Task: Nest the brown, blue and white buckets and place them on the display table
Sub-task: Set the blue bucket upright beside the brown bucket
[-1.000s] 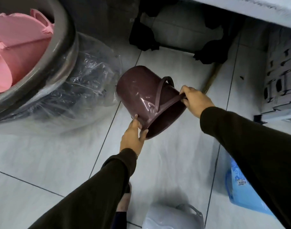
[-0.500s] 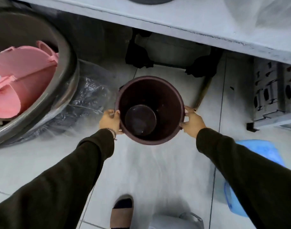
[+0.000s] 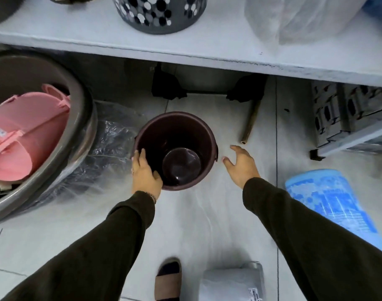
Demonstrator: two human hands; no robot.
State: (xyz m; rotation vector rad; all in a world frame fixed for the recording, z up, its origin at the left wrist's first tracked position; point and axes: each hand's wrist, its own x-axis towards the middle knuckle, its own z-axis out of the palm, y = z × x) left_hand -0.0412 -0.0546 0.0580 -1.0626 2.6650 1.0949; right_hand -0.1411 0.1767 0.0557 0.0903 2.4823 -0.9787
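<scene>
The brown bucket (image 3: 181,135) stands upright over the tiled floor, mouth facing up and empty inside. My left hand (image 3: 144,172) grips its near-left rim, thumb inside. Just right of the bucket my right hand (image 3: 242,164) hovers with fingers spread, holding nothing. The blue bucket (image 3: 329,205) lies on its side on the floor at the right, partly hidden by my right sleeve. The white bucket (image 3: 231,283) shows at the bottom edge, upside down with a label. The white display table (image 3: 185,48) runs across the top.
A large grey tub (image 3: 81,131) holding pink plastic items (image 3: 22,137) stands at the left, with crinkled clear plastic wrap (image 3: 107,148) beside it. A dotted grey basket (image 3: 159,14) and a clear bag (image 3: 298,18) sit on the table. Grey crates (image 3: 346,118) lie under it at right. My sandalled foot (image 3: 168,279) is below.
The bucket went from tilted on its side to upright. My right hand let go of its rim and moved off to the right. The left hand keeps its hold.
</scene>
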